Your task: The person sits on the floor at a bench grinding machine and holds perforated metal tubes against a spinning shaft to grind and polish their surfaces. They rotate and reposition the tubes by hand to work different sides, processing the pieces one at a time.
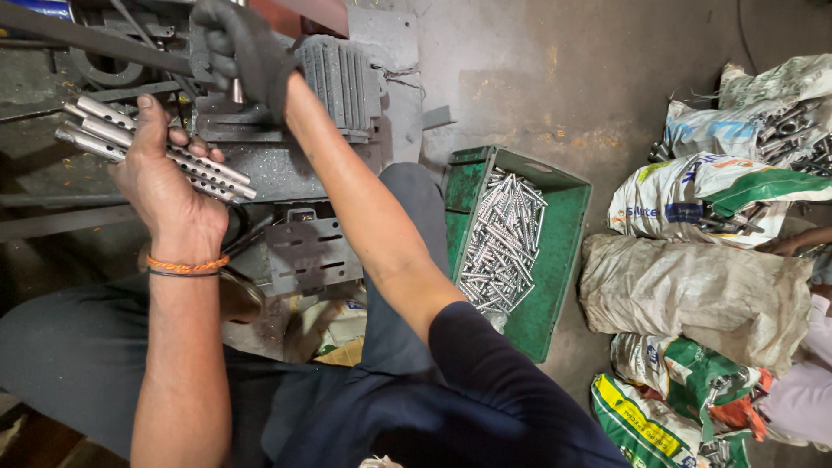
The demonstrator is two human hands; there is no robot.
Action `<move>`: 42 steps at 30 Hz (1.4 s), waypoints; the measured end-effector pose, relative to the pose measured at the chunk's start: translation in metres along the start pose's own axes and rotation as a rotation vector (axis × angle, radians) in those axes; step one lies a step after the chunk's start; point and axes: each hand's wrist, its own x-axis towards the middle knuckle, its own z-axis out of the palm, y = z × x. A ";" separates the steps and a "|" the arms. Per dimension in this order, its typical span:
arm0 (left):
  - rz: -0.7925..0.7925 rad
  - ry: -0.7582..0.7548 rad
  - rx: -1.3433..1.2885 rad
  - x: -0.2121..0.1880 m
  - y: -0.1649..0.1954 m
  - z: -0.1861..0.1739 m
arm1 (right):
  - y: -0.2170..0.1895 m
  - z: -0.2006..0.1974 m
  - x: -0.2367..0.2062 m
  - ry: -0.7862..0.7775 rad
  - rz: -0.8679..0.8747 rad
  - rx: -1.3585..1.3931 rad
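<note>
Nearby, a green crate (555, 286) holds metal tubes (503, 243); left hand (160, 178) grasps perforated tubes (156, 147).

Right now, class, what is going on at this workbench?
A seated person works at a grey metal machine. The bare left hand grips a bundle of shiny perforated metal tubes. The right hand, in a dark work glove, holds a handle on the machine. Beside the person's knee, a green plastic crate holds many similar silver tubes. Filled woven sacks lie on the floor to the right, some showing metal parts.
</note>
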 end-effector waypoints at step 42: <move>1.346 -0.228 1.481 0.026 0.018 -0.021 | -0.052 0.030 -0.248 -0.211 0.114 -0.592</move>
